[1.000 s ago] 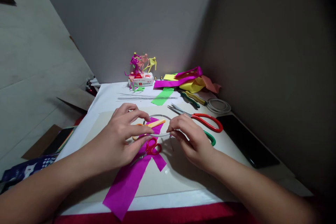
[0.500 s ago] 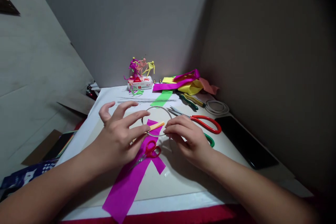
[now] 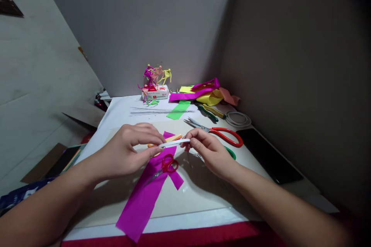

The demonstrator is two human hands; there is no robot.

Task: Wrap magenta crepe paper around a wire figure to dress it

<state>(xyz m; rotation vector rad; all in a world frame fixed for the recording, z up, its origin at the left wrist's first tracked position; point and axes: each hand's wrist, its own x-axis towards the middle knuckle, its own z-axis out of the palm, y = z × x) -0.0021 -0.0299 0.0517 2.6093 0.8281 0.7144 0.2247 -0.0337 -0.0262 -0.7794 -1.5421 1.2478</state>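
- On my feed, the left hand (image 3: 130, 146) is pinching the left end of a thin pale wire hoop (image 3: 174, 143), its fingers curled over the top and its thumb underneath.
- The right hand (image 3: 210, 152) pinches the hoop's right end between thumb and fingertips, so both hands are closed on it.
- I see the hoop almost edge-on, tilted nearly flat and held between the hands, above a magenta crepe paper strip (image 3: 142, 200).
- Just behind the hoop lies an orange strip (image 3: 174, 137); a curved orange piece (image 3: 151, 145) shows beside the left hand, but I can't tell whether they are joined.
- Small red-handled scissors (image 3: 169, 164) rest on the magenta strip, just below the hoop.
- Near the right hand sit large red-handled scissors (image 3: 227, 137), and a green handle (image 3: 231, 153) pokes out beside that hand.
- Farther back on the white-covered bench (image 3: 116, 112) I can make out thin metal rods (image 3: 160, 111), a green paper strip (image 3: 179, 109), a coil of white wire (image 3: 238, 119) and green-handled pliers (image 3: 207, 112).
- At the back, twisted paper figures (image 3: 155, 77) stand on a white box (image 3: 155, 92), beside a heap of yellow and magenta crepe paper (image 3: 203, 94).
- A black phone (image 3: 269, 154) lies at the bench's right edge.
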